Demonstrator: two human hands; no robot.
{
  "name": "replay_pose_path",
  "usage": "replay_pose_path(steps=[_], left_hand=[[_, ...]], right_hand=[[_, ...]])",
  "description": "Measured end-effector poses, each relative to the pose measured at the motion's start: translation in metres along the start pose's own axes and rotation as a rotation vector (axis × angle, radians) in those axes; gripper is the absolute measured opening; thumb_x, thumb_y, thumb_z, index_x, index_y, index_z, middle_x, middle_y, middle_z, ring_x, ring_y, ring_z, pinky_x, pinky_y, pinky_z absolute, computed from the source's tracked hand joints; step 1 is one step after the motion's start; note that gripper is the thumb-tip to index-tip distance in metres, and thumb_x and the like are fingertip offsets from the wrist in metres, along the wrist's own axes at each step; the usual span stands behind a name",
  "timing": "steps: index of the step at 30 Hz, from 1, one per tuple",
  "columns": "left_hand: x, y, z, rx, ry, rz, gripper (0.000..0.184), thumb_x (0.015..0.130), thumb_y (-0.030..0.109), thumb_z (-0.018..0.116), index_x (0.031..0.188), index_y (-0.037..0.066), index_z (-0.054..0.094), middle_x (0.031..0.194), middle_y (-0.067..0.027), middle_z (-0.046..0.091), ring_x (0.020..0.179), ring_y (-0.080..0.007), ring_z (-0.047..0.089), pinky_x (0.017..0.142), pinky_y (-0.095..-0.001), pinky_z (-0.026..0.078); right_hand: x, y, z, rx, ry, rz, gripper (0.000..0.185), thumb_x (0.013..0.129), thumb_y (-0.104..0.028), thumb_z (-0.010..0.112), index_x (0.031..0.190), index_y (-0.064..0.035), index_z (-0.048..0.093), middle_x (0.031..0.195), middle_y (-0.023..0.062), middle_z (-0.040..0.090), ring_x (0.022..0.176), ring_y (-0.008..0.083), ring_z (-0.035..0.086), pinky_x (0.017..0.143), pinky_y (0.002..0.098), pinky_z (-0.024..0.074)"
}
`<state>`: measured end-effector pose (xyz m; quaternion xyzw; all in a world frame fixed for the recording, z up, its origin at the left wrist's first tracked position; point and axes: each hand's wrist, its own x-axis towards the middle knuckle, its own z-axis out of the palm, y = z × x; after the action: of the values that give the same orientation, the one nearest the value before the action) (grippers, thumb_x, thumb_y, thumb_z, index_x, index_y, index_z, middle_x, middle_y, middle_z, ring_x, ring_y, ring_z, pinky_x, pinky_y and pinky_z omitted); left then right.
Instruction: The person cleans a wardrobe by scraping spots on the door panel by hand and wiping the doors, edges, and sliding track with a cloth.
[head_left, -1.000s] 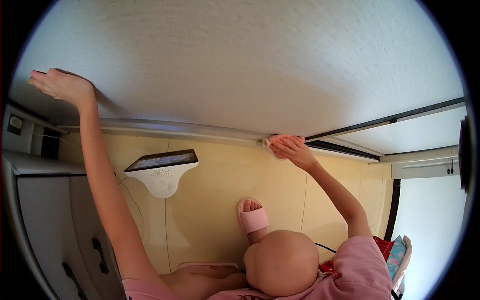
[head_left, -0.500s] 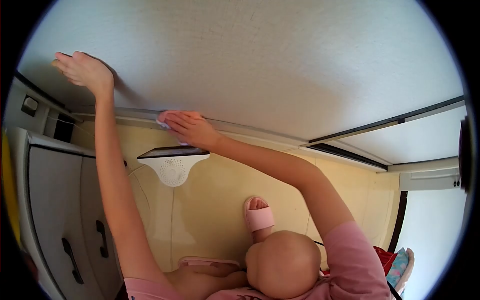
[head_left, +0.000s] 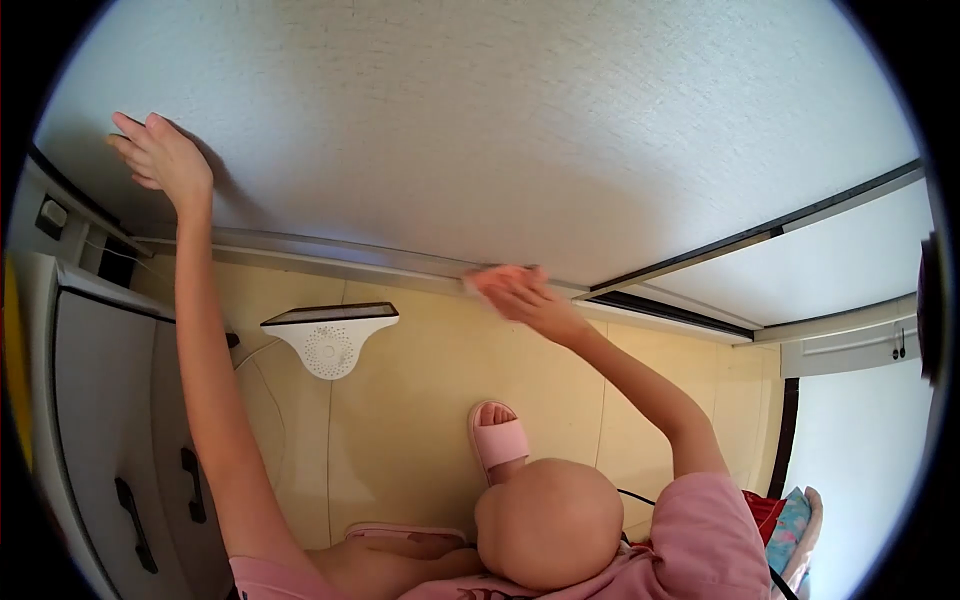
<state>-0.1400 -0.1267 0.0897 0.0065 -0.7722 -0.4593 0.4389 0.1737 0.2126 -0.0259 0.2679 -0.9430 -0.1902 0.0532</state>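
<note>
My left hand (head_left: 162,158) rests against the large pale panel (head_left: 480,120) at the upper left, its fingers apart and holding nothing. My right hand (head_left: 528,302), slightly blurred, presses a pink cloth (head_left: 500,280) on the ledge (head_left: 370,262) along the panel's lower edge, near the middle of the view. Below that ledge, left of my right hand, a white device with a dark screen (head_left: 328,345) stands over the yellow tiled floor.
At the left is a grey drawer cabinet (head_left: 105,400) with black handles. A thin cable (head_left: 272,400) runs down from the device. My foot in a pink slipper (head_left: 500,440) is on the floor. Red and blue fabric items (head_left: 785,525) lie at the lower right.
My right hand swept left along the ledge with the cloth, then came back right to the middle. My left hand shifted slightly right against the panel, and its fingers look more spread.
</note>
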Motion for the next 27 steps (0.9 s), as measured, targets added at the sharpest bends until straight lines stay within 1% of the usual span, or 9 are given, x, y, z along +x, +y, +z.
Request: replay_pose_path(steps=[3,7,14,19,21,22,24,25,27], left_hand=[[-0.001,0.0,0.0,-0.002,0.01,0.001,0.059,0.092,0.043,0.017,0.139,0.008,0.006,0.141,-0.0275,0.002,0.131,-0.0397,0.003,0.104,-0.0521,0.002],[0.003,-0.009,0.006,-0.006,0.042,0.049,0.06,0.092,0.043,0.017,0.139,0.008,0.006,0.14,-0.0304,0.001,0.131,-0.0414,0.005,0.103,-0.0532,0.004],[0.006,-0.007,0.003,0.012,0.052,0.046,0.059,0.092,0.041,0.018,0.138,0.004,0.01,0.138,-0.0325,0.006,0.129,-0.0446,0.009,0.104,-0.0504,0.01],[0.008,-0.011,-0.005,0.008,-0.028,0.037,0.061,0.092,0.043,0.022,0.138,0.003,0.011,0.138,-0.0321,0.008,0.129,-0.0432,0.011,0.105,-0.0464,0.012],[0.009,-0.008,-0.012,0.022,-0.054,0.029,0.062,0.092,0.043,0.023,0.138,0.003,0.012,0.138,-0.0317,0.009,0.129,-0.0426,0.011,0.105,-0.0456,0.012],[0.009,-0.006,-0.016,0.03,-0.089,0.014,0.063,0.092,0.044,0.024,0.138,0.003,0.012,0.138,-0.0313,0.009,0.129,-0.0419,0.011,0.105,-0.0448,0.012],[0.005,-0.002,-0.024,0.031,-0.066,0.0,0.063,0.091,0.044,0.025,0.138,0.003,0.012,0.138,-0.0306,0.01,0.13,-0.0415,0.011,0.105,-0.0446,0.012],[0.005,0.001,-0.027,0.027,-0.051,-0.016,0.064,0.091,0.044,0.027,0.138,0.003,0.012,0.139,-0.03,0.01,0.13,-0.041,0.011,0.105,-0.0444,0.011],[0.009,0.007,-0.034,-0.014,-0.011,0.021,0.063,0.091,0.042,0.028,0.138,0.003,0.013,0.139,-0.0294,0.01,0.13,-0.0405,0.01,0.105,-0.0444,0.011]], right_hand=[[-0.085,0.018,0.031,-0.143,-0.087,0.072,0.056,0.074,-0.016,0.047,0.129,-0.0121,0.039,0.138,0.0022,0.032,0.127,0.0219,0.03,0.106,0.0391,0.0227],[-0.086,0.028,0.008,0.019,-0.099,0.128,0.057,0.074,-0.014,0.047,0.13,-0.0088,0.037,0.135,0.002,0.036,0.121,0.02,0.037,0.103,0.0357,0.0271],[0.021,-0.001,0.004,0.123,0.094,0.087,0.054,0.08,-0.017,0.042,0.132,-0.0075,0.034,0.136,0.0054,0.035,0.124,0.02,0.034,0.104,0.0327,0.0253],[0.124,-0.024,0.011,0.375,0.134,-0.023,0.054,0.082,-0.011,0.038,0.133,0.0027,0.026,0.14,0.0114,0.026,0.131,0.0196,0.023,0.107,0.0314,0.0199],[0.155,-0.031,-0.004,0.864,0.261,-0.084,0.054,0.083,-0.007,0.036,0.132,0.0073,0.022,0.143,0.0107,0.021,0.132,0.0166,0.02,0.107,0.0273,0.0184],[0.167,-0.035,-0.002,0.867,0.266,-0.092,0.054,0.083,-0.007,0.036,0.132,0.0073,0.022,0.143,0.0107,0.021,0.132,0.0166,0.02,0.107,0.0273,0.0184],[0.183,-0.043,0.012,0.023,0.18,-0.147,0.053,0.083,-0.008,0.037,0.131,0.009,0.023,0.142,0.0117,0.022,0.132,0.0168,0.02,0.107,0.0262,0.0191],[0.183,-0.045,0.017,0.023,0.186,-0.153,0.053,0.083,-0.008,0.037,0.131,0.009,0.023,0.142,0.0117,0.022,0.132,0.0168,0.02,0.107,0.0262,0.0191],[0.175,-0.041,0.03,0.5,0.25,-0.186,0.054,0.082,-0.011,0.039,0.13,0.0091,0.026,0.139,0.0126,0.027,0.13,0.0188,0.024,0.106,0.0288,0.0205]])
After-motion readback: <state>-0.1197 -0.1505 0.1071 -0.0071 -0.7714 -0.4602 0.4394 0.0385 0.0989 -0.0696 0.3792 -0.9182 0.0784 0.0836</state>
